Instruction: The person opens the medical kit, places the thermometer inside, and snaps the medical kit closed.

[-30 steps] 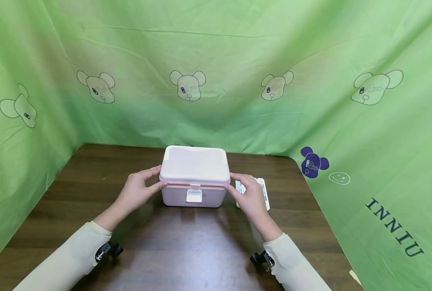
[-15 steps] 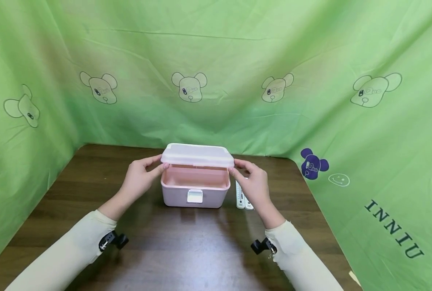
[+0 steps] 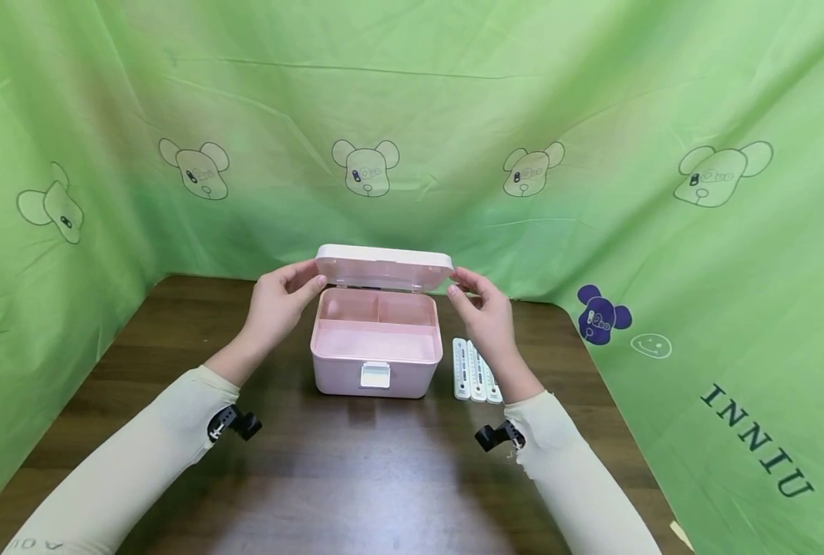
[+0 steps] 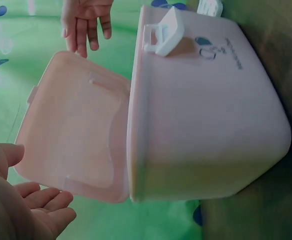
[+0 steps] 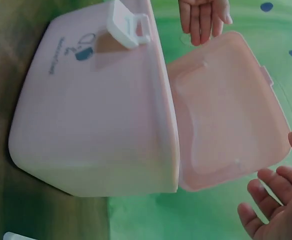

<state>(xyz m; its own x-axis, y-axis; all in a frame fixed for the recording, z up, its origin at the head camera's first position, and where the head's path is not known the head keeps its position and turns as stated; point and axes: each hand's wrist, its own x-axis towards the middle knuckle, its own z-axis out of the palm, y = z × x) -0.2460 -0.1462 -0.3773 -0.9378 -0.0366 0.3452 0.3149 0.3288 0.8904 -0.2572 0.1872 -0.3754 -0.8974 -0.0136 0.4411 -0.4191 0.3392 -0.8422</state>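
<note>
A pink storage box (image 3: 408,378) stands on the table with its hinged lid (image 3: 384,271) tilted up and back. Inside, a divider makes two small compartments along the back and a wide space in front. The white front latch (image 3: 375,375) is unfastened, sticking outward in both wrist views. My left hand (image 3: 273,308) is at the lid's left end, thumb at the inner edge and relaxed fingers by the outer side. At the right end, my right hand (image 3: 486,316) has its loosely spread fingers beside the edge, as the right wrist view shows.
Three white thermometers (image 3: 461,370) lie side by side on the wooden table (image 3: 356,478), right of the box and partly behind my right forearm. A green printed cloth (image 3: 446,92) hangs behind and on both sides. Black wrist cameras (image 3: 234,422) are strapped to both sleeves.
The lid has swung from nearly closed to upright, both hands rising and moving back with it. The box's compartments have come into view, and more of the thermometers shows.
</note>
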